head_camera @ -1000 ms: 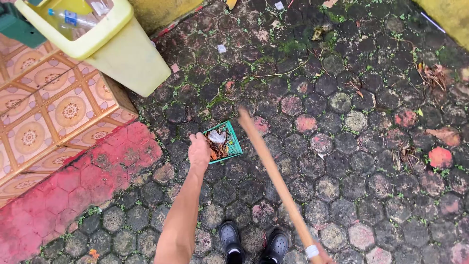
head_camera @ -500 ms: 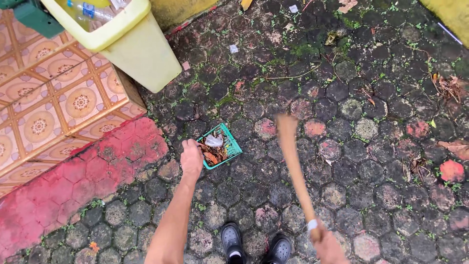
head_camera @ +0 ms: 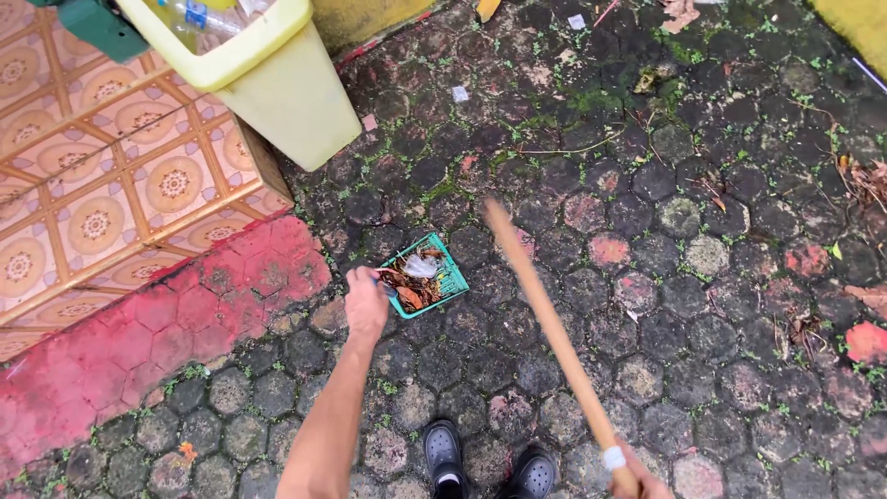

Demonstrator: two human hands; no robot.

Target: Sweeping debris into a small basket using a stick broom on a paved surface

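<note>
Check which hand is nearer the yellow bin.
Left. The left hand grips the green dustpan just below the yellow bin; the right hand holds the wooden stick at the bottom edge, farther off.

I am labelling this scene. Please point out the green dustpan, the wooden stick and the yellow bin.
green dustpan [head_camera: 450, 277]: head view, on its right green wall.
wooden stick [head_camera: 545, 319]: head view, on the middle of the shaft.
yellow bin [head_camera: 296, 97]: head view, on its outer side wall.
</note>
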